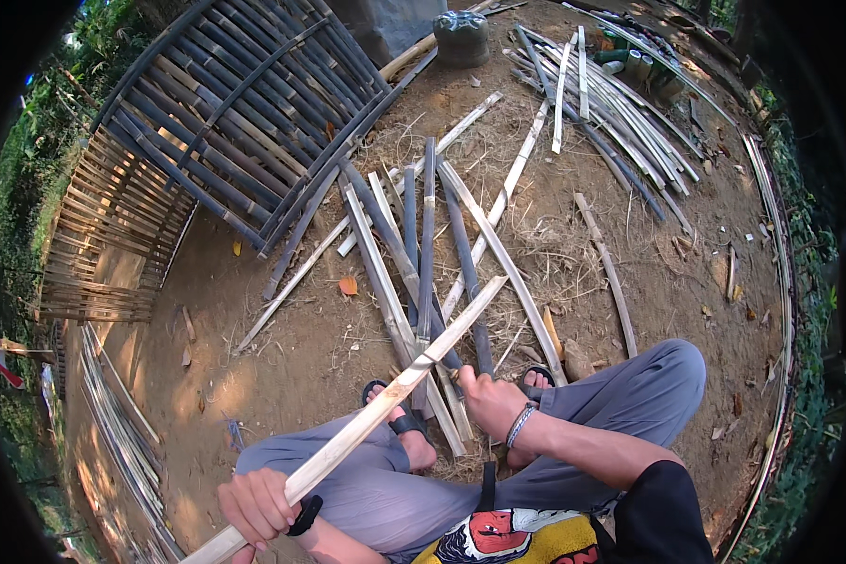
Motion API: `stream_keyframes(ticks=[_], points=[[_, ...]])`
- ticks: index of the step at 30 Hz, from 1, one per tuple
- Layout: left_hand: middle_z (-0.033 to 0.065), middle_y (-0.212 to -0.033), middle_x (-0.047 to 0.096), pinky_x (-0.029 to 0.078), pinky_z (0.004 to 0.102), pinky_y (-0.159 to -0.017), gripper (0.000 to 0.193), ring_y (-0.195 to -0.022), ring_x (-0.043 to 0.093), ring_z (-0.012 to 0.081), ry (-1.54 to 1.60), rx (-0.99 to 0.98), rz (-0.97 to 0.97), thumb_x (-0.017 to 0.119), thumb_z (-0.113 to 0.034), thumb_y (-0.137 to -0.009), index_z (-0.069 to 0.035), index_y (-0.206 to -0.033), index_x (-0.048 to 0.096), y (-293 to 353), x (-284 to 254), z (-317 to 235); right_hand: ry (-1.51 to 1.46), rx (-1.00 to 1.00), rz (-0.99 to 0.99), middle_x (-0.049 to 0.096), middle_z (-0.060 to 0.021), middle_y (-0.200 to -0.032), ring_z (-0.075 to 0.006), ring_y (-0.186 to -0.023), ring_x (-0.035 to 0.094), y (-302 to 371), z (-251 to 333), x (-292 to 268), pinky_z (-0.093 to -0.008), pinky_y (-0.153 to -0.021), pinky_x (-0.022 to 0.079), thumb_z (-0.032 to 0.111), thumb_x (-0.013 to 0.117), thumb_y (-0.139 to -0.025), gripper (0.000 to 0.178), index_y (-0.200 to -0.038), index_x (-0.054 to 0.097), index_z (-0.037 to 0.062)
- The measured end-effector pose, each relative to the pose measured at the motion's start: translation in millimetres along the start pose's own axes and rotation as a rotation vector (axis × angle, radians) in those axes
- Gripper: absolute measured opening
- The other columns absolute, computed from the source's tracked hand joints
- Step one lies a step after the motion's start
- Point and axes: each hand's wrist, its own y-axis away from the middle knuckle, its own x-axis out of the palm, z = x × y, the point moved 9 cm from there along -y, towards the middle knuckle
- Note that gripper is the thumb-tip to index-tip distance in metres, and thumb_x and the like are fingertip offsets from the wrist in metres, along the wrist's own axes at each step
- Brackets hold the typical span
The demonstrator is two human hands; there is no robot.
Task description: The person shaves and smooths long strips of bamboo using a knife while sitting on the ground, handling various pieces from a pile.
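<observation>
pale bamboo strip (414, 376), grey trousers (611, 395)

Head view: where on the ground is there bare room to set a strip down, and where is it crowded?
Bare dirt lies left of the left foot, below the woven bamboo panel, and beyond the right knee. Ahead of both feet the split bamboo strips crowd the ground.

Outdoor bamboo workshop on bare dirt ground (282, 357): split bamboo strips (423, 254) lying loose, a bundle of slats (611, 103) at the far edge, woven bamboo panel (226, 122) lying nearby, green plants (28, 160) around the yard rim
</observation>
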Motion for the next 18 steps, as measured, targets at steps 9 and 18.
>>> stream_keyframes(ticks=[9, 18], points=[[0.0009, -0.046, 0.053, 0.045, 0.0262, -0.043, 0.035, -0.037, 0.049, 0.0127, -0.024, 0.044, -0.168, 0.082, -0.026, -0.074, -0.008, -0.054, 0.059, 3, -8, -2, -0.1, -0.008, 0.026, 0.062, -0.0209, -0.072, -0.0368, -0.064, 0.068, -4, -6, 7, -0.0444, -0.05, 0.055, 0.005, 0.049, -0.086, 0.018, -0.1, 0.039, -0.0013], [0.0031, -0.048, 0.055, 0.047, 0.0278, -0.045, 0.034, -0.039, 0.052, 0.0145, -0.001, 0.012, -0.062, 0.082, -0.026, -0.075, -0.006, -0.057, 0.062, -2, 0, 0, -0.117, 0.176, 0.052, 0.063, -0.0228, -0.072, -0.0385, -0.064, 0.067, -8, -64, 33, -0.0437, -0.052, 0.055, 0.003, 0.05, -0.084, 0.02, -0.1, 0.039, -0.0017]])
